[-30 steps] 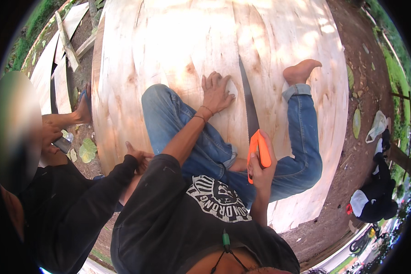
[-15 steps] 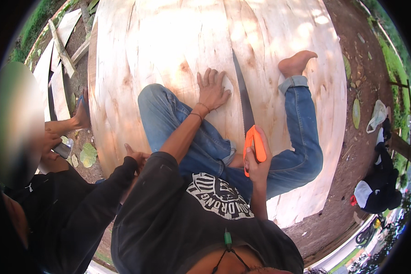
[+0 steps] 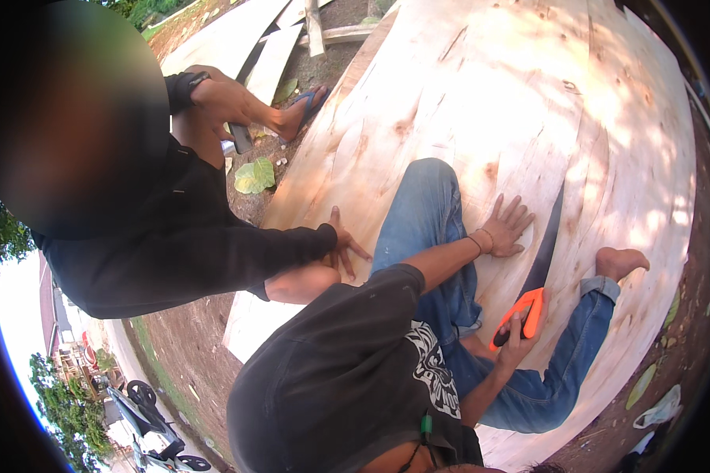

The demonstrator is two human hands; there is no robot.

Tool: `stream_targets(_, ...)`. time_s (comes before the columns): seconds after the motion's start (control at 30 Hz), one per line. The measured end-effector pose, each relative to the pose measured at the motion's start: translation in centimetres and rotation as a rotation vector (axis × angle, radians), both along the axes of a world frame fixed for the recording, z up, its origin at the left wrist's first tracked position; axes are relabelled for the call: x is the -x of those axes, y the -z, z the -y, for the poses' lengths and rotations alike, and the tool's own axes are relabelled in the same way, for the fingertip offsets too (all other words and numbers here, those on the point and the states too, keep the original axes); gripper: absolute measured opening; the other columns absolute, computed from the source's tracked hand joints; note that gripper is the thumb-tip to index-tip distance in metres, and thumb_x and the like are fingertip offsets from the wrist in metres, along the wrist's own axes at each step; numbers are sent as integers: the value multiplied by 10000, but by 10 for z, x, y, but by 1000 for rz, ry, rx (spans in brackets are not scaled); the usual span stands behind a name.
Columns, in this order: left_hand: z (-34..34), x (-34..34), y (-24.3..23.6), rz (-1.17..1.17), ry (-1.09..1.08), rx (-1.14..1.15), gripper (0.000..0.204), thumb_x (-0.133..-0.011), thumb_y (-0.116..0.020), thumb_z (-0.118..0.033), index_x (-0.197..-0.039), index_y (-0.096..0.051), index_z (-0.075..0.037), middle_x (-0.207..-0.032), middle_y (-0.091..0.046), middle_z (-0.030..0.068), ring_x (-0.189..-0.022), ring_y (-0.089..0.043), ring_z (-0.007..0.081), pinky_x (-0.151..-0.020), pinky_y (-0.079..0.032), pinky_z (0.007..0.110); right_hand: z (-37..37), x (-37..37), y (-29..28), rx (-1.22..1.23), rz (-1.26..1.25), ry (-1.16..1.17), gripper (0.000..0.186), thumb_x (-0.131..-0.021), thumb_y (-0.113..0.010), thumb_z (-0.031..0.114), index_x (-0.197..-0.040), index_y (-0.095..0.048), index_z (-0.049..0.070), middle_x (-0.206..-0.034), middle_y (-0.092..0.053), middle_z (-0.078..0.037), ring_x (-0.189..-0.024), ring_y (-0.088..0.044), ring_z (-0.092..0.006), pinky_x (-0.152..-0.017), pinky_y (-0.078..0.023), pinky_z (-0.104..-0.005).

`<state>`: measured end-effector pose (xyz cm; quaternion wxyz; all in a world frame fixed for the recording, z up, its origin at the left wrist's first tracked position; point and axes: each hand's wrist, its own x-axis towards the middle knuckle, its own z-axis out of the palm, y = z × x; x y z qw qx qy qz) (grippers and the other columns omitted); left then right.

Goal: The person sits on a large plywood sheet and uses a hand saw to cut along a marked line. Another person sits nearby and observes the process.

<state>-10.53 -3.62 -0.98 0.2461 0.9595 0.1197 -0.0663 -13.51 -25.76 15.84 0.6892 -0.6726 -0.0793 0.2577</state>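
My left hand (image 3: 506,229) lies flat with spread fingers on the pale plywood sheet (image 3: 450,102), beside a small white object partly under it. My right hand (image 3: 517,331) grips the orange handle of a handsaw (image 3: 535,303), whose long dark blade runs forward along the sheet, just right of my left hand. My jeans-clad legs (image 3: 418,205) are bent on the plywood, one bare foot (image 3: 619,262) to the right.
A person in dark long sleeves (image 3: 158,252) sits at left, one hand (image 3: 345,248) spread on the plywood. Loose wood strips (image 3: 272,63) lie on dirt beyond. A motorbike (image 3: 154,426) stands lower left; a white bag (image 3: 659,406) lies at lower right.
My view has swung left, showing more of the other person and the background. My left hand stays on the plywood and my right hand still holds the saw.
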Motion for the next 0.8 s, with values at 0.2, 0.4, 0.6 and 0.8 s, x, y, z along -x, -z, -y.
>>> stream_targets(0.2,-2,-4,-11,-62,27,5,953,-957,-499,-591,-1667,-98,-97,-1701,-156,233,-1585,85,434,-1184,112,717,-2,-6,1,57,17,24,579,-958,-601,28,-1519,-459,33,-866,-576,-21,-590,-494,-71,-551,-449,-216)
stream_targets(0.4,3,-12,-8,-86,14,-11,950,-963,-501,-621,-1670,-104,-128,-1724,-83,195,-1587,111,410,-1175,115,718,7,-8,-6,164,-79,-19,568,-935,-592,-3,-1494,-490,19,-1172,-614,-96,-730,-564,-95,-655,-500,-237)
stream_targets(0.6,1,-13,-11,-144,23,-51,961,-966,-487,-631,-1675,-68,-136,-1739,26,170,-1583,166,388,-1162,154,706,2,0,-14,236,158,67,530,-941,-608,8,-1463,-517,-12,-1353,-615,-126,-1201,-587,-199,-1030,-464,-321)
stream_targets(0.8,-2,-7,-6,-110,16,-83,963,-963,-495,-621,-1674,-75,-126,-1740,28,167,-1586,160,379,-1160,165,697,11,23,-41,299,111,70,510,-948,-623,51,-1447,-536,-10,-1388,-613,-143,-1276,-580,-233,-1093,-440,-357)
